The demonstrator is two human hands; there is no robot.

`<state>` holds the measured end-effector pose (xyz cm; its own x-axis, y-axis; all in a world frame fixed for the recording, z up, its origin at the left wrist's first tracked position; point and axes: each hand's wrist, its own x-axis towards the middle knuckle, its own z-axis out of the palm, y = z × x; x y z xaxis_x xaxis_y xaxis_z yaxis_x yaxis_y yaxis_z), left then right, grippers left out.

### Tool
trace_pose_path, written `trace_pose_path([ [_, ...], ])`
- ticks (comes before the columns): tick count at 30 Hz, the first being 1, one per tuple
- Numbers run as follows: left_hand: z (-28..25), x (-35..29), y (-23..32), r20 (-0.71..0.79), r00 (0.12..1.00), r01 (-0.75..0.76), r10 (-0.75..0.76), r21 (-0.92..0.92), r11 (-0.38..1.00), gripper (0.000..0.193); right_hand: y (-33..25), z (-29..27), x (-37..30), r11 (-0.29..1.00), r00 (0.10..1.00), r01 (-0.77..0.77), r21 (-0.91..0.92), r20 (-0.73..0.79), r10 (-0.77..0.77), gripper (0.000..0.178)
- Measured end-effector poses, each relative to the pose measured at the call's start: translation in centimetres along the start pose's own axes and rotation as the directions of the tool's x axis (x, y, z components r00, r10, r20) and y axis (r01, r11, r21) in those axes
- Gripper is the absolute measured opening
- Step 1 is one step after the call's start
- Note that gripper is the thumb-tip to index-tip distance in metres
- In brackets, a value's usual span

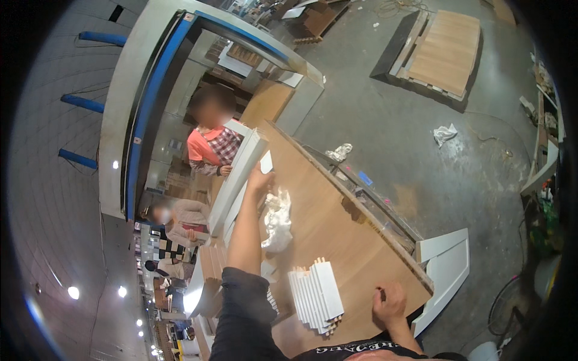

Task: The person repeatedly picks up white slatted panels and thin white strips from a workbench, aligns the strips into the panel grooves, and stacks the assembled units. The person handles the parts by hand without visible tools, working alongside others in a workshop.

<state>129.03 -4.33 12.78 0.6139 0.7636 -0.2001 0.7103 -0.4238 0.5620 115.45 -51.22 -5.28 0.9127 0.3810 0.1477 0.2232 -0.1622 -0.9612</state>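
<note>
My left hand (260, 179), at the end of an outstretched arm, is closed on a small white flat piece (267, 161) over the far left side of the wooden tabletop (325, 222). Just nearer lies a crumpled white cloth (277, 221). A stack of white narrow boards (316, 296) with bare wood ends rests on the near part of the table. To its right, my right hand (390, 302) is by the table edge with curled fingers. Something dark shows between its thumb and fingers, too small to make out.
A long white panel (238, 177) runs along the table's left side, where a person (214, 144) touches it. Another person (183, 219) stands nearer. A white framed panel (445, 274) leans at the right. Stacked wooden panels (445, 51) lie on the floor beyond.
</note>
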Motion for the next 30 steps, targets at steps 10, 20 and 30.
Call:
trace_pose_path([
  [10, 1.5, 11.3, -1.9, -0.127, 0.992, 0.037, -0.023, 0.112, 0.993, 0.076, 0.9, 0.9, 0.2, 0.996, 0.989, 0.078, -0.041, 0.126, -0.073, 0.016],
  [20, 5.8, -18.9, -1.9, 0.294, 0.925, -0.353, 0.239, 0.442, 0.825, 0.029, -0.4, 0.4, 1.1, 0.994, 0.991, 0.078, -0.074, 0.115, -0.069, 0.017],
  [30, 2.2, -45.6, -8.6, 0.659, 0.112, -0.266, 0.744, -0.701, 0.661, 0.065, 0.0, 2.2, -1.7, 0.977, 0.984, 0.173, -0.127, 0.059, -0.167, 0.016],
])
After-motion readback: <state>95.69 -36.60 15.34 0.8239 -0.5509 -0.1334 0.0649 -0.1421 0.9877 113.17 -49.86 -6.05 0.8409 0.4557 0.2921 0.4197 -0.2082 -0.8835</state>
